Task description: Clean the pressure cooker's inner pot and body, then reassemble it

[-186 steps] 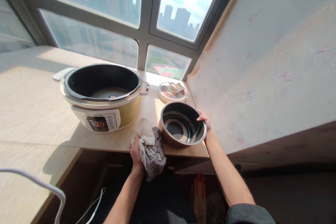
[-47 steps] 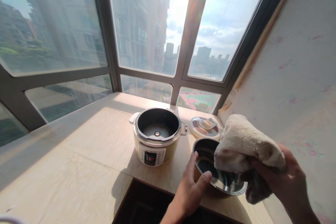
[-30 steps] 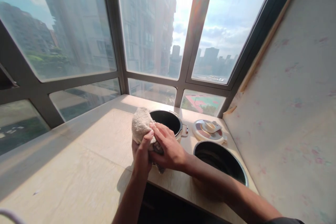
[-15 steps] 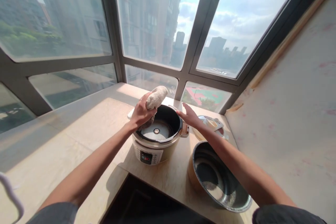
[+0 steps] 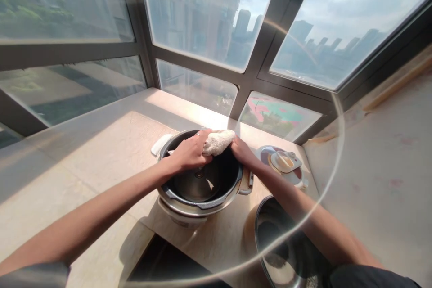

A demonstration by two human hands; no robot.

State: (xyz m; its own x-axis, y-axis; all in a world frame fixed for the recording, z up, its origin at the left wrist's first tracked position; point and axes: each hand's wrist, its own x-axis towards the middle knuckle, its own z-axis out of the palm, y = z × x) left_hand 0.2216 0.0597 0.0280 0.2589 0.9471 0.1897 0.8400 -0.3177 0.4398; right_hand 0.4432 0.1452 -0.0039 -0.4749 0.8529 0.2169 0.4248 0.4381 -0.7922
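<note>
My left hand is closed on a bunched white cloth over the back of an electric pressure cooker. The cooker stands with its top off, and its dark interior and metal bottom show. At the back right of the rim, beside the cloth's end, my right hand is closed on the cooker's edge; its fingertips are partly hidden. Under my right forearm stands the removed inner pot, a deep dark-lined pot, partly covered by the arm.
The cooker's lid, with a raised handle, lies on the pale countertop at the back right. A dark recessed panel is at the front edge. Framed windows close off the back, with a wall at right.
My left hand has carried the cloth right, along the back of the cooker. My right hand has gone from spread fingers to closed at the rim. The view has shifted closer to the cooker.
</note>
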